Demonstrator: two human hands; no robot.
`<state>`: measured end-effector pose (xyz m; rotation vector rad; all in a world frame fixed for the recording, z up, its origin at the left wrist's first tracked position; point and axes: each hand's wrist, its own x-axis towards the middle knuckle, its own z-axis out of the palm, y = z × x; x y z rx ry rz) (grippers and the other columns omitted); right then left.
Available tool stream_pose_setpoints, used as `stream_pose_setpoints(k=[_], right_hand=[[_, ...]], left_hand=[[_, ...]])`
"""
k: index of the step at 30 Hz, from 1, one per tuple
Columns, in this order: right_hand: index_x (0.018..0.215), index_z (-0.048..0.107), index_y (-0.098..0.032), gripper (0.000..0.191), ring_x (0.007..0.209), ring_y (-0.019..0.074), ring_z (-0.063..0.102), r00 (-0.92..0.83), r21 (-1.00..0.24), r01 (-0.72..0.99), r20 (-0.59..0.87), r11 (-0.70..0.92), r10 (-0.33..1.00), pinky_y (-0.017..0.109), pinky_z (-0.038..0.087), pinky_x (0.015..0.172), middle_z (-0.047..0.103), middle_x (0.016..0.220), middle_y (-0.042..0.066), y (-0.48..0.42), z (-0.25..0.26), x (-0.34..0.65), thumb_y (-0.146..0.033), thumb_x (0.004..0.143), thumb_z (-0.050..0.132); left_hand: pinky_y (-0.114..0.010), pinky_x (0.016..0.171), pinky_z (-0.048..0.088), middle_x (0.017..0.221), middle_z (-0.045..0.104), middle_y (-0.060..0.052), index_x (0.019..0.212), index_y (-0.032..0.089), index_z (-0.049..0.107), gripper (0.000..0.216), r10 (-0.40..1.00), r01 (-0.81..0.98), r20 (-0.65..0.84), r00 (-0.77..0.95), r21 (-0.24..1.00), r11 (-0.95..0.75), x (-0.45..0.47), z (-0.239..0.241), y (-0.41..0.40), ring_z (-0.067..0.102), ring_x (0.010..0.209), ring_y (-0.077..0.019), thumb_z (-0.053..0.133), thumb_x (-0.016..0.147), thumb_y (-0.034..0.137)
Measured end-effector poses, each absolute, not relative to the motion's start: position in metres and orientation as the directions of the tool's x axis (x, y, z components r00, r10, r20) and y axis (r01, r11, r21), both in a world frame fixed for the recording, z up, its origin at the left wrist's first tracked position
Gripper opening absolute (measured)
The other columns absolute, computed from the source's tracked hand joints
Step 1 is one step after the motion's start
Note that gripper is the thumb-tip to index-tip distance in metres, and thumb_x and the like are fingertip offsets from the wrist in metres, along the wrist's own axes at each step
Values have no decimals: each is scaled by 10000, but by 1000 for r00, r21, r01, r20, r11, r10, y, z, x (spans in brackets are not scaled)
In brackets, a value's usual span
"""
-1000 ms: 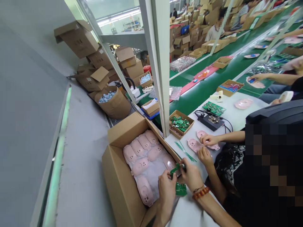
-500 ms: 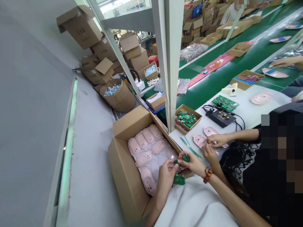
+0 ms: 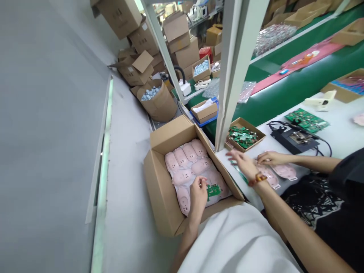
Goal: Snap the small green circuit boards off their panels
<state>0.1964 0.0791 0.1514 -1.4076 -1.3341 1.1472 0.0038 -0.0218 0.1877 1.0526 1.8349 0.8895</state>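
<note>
The person's left hand [image 3: 198,196] hangs low inside a cardboard box [image 3: 170,132], over a layer of pink plastic casings [image 3: 196,167] packed on clear wrap. Its fingers [image 3: 198,182] are curled inward, and a small green circuit board [image 3: 213,191] sits just beside them, above the casings. Whether the fingers are gripping that board or only next to it, I cannot tell.

The right hand [image 3: 243,165], with a beaded orange bracelet [image 3: 257,179] on its wrist, is out over the white surface [image 3: 236,193] beside the box, fingers open and spread. Thin green strips [image 3: 238,171] lie right under it, and a small cardboard tray [image 3: 243,137] heaped with green boards sits just beyond.

A co-worker's hand [image 3: 270,158] comes in from the right and touches another pink casing [image 3: 274,174] lying on the surface. Farther along stand a black soldering station [image 3: 294,139], a larger green board panel [image 3: 307,120] and a white hot-glue gun [image 3: 320,101]. A white apron [image 3: 236,242] fills the bottom of the view.
</note>
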Motion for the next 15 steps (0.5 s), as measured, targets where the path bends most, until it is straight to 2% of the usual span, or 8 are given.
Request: stream_pose_setpoints(k=[2,4,6,8,12,15], right_hand=[[976,744,-181,430,694,181,689,-223,-971,212,-161,-114,961,292,564,584,754,872,60,50,158,184,-582,953,590],[941,760,-227,313,639,181,661,-363,-951,285,-226,-123,904,290,537,566,750,805,43,21,166,173,-527,876,700],[881,763,-255,173,619,185,642,-326,-920,381,-222,-87,919,304,523,588,741,757,35,-1,172,167,-418,826,748],[838,749,-256,109,631,192,650,-231,-904,423,-171,-59,958,315,527,612,741,761,35,-11,174,165,-357,816,715],[865,723,-227,177,713,210,712,-135,-928,370,-94,-38,986,328,581,675,758,842,53,-12,169,169,-377,818,643],[902,715,-219,211,731,220,721,-88,-922,387,-46,-9,995,345,602,708,753,852,65,-12,163,171,-400,833,630]], left_hand=[[-267,682,483,748,725,-30,909,202,674,232,908,380,-277,-313,840,387,8,193,-22,680,703,-170,466,963,291],[-266,696,483,752,725,-29,932,204,670,217,908,406,-273,-317,827,390,13,196,-23,683,715,-169,462,963,259],[-263,722,495,798,740,-35,977,201,666,194,908,391,-273,-319,835,388,16,199,-25,697,758,-169,475,953,229],[-259,743,511,856,754,-46,999,196,673,178,922,355,-274,-275,862,362,17,199,-27,708,807,-168,507,942,222],[-290,809,545,904,765,-77,885,177,709,153,963,324,-228,-140,909,263,16,200,-32,712,874,-189,586,932,255],[-313,844,553,945,757,-91,934,171,743,123,983,380,-144,-110,908,176,16,200,-34,702,904,-197,630,900,206]])
